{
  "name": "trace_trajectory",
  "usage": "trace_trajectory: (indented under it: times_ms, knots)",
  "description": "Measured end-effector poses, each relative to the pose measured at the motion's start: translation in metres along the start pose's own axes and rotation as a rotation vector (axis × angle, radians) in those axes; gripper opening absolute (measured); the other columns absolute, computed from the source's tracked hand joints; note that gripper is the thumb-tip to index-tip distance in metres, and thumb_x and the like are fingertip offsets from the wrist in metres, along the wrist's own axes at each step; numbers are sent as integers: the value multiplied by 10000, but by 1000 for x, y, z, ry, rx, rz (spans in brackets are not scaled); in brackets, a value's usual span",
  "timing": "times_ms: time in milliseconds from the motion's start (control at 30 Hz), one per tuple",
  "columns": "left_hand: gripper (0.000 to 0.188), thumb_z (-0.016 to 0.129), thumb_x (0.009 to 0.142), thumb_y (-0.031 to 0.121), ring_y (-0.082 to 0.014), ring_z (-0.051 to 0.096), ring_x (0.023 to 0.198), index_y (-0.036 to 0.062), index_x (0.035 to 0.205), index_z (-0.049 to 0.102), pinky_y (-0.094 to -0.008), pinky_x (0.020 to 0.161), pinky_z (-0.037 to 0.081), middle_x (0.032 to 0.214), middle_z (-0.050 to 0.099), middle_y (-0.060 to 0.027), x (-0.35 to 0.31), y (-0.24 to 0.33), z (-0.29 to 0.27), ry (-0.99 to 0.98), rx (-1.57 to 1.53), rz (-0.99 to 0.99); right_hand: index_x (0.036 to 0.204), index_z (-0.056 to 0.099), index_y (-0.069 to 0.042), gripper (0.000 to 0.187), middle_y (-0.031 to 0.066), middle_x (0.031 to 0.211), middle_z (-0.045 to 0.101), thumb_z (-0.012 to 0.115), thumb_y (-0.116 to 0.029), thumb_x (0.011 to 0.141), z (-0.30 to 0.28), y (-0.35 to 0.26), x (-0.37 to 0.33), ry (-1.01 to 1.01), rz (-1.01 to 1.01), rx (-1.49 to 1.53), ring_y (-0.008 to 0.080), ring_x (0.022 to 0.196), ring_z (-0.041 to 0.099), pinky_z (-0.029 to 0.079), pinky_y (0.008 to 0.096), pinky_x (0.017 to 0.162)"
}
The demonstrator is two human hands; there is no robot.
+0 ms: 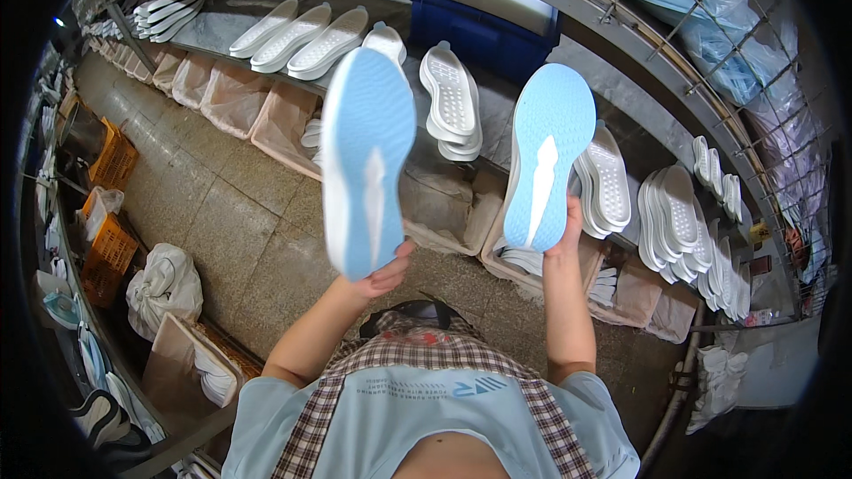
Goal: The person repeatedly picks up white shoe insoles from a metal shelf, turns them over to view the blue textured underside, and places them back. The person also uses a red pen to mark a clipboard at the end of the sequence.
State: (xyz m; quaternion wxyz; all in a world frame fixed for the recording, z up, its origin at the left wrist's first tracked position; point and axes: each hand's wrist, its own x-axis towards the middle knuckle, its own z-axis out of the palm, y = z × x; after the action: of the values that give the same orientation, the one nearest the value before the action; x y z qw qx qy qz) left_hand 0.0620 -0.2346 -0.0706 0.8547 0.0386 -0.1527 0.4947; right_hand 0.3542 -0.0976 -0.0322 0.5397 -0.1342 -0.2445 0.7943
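Two shoe soles are held upright in front of me, their light-blue undersides with a white centre strip facing me. My left hand (pixel 383 271) grips the heel end of the left shoe sole (pixel 368 142), fingers partly hidden behind it. The right shoe sole (pixel 550 124) is held by my right hand (pixel 568 229) near its narrow end, at the right edge. Both soles are raised in front of the shelf. Behind them, white soles (pixel 450 93) stand in a small stack on the grey shelf (pixel 497 106).
More white soles (pixel 306 40) line the shelf to the left, and stacks of soles (pixel 670 213) stand at the right. A dark-blue bin (pixel 479 22) sits behind. Lined baskets (pixel 235 102) run below the shelf. Orange crates (pixel 108 248) and a white sack (pixel 166 288) are at the left.
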Motion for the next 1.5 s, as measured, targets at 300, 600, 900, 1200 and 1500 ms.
trace_trajectory:
  times_ms: [300, 600, 900, 1200, 1500]
  knots:
    - [472, 411, 916, 299, -183, 520, 460, 26, 1302, 404, -260, 322, 423, 942, 500, -202, -47, 2, -11, -405, -166, -69, 1231, 449, 29, 535, 169, 1172, 552, 474, -68, 705, 57, 44, -22, -221, 68, 24, 287, 1059, 557, 451, 397, 925]
    - [534, 434, 898, 344, -161, 451, 373, -56, 1250, 402, -259, 284, 363, 876, 502, -235, -62, -6, 1, -492, -31, -54, 1264, 430, 29, 566, 180, 1228, 518, 446, -113, 716, 69, 63, -23, -261, 72, -53, 306, 1122, 510, 382, 420, 999]
    - [546, 422, 902, 362, -149, 422, 351, -71, 1235, 415, -241, 272, 325, 864, 504, -253, -66, -9, 10, -497, -56, -31, 1238, 456, 45, 523, 183, 1208, 536, 437, -165, 760, 62, 70, -19, -225, 100, -47, 302, 1076, 546, 425, 417, 953]
    - [531, 498, 890, 305, -161, 509, 530, -10, 1301, 381, -232, 323, 399, 939, 485, -191, -69, -9, 17, -391, -169, 121, 1235, 456, 15, 477, 163, 1178, 557, 429, -152, 788, 53, 74, -21, -176, 229, 85, 290, 1052, 566, 456, 420, 919]
    - [560, 509, 875, 372, -147, 482, 646, 62, 1319, 368, -245, 445, 435, 932, 483, -106, -71, -6, 18, -316, -111, 251, 1083, 562, 56, 375, 164, 1053, 626, 443, -164, 804, 71, 83, -21, -53, 317, 148, 289, 960, 613, 489, 417, 871]
